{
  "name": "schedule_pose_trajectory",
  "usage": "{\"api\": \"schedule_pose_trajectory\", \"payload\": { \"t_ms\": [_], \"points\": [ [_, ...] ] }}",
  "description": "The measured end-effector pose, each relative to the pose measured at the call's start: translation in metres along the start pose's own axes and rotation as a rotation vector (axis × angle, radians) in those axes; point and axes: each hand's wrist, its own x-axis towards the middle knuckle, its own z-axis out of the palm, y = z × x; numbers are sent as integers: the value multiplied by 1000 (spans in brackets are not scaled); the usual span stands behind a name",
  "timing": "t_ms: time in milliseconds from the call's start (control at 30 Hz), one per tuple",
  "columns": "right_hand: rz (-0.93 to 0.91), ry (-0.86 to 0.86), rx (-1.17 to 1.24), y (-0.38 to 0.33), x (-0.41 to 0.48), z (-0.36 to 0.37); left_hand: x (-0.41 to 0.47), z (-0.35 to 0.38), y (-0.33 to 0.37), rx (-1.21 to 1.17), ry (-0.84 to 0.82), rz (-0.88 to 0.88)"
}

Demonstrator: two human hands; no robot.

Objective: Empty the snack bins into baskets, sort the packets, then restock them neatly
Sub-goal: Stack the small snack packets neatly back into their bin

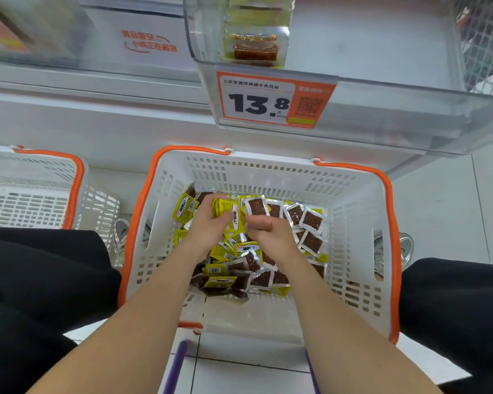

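Observation:
A white basket with an orange rim (268, 172) stands on the floor between my knees. Several small snack packets (239, 268), yellow on one face and clear over dark brown on the other, lie heaped in it. My left hand (208, 223) grips a stack of yellow packets (225, 209) above the heap. Right beside it, my right hand (265, 228) has its fingers curled at the edge of that stack; what it holds is hidden. A clear snack bin (353, 109) hangs above the basket, with a few packets (254, 49) at its back.
A second white basket with an orange rim (40, 177) stands to the left. An orange price tag reading 13.8 (273, 99) sits on the bin's front. White shelf fronts run behind the baskets. Tiled floor shows at the right and bottom.

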Motion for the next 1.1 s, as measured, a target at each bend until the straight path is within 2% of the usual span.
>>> {"api": "schedule_pose_trajectory", "payload": {
  "t_ms": [67,133,200,267,333,467,600,700,767,967,1100],
  "points": [
    [-42,-16,-289,18,0,-2,2,-5,-4,22,67,-2],
    [-74,-146,-612,29,-3,-1,4,-9,-8,35,81,-23],
    [-58,-246,-785,33,-6,0,7,-11,-12,60,73,-49],
    [-45,-304,-802,35,-9,2,7,-11,-15,90,52,-56],
    [-31,-277,-737,32,-10,1,5,-11,-18,111,38,-65],
    [-63,-16,-493,1,-7,-14,-1,-13,-14,80,3,-87],
    [-242,115,-330,-57,-16,-22,-19,-8,17,-53,-100,32],
    [-413,110,-408,-87,-39,-25,-40,-2,47,-206,-154,117],
    [-451,72,-467,-97,-55,-30,-54,-2,66,-272,-206,129],
    [-585,-89,-561,-159,-103,-54,-86,-23,121,-461,-344,38],
    [-851,-161,-857,-210,-134,-62,-113,-43,157,-440,-434,54]
  ]
}}
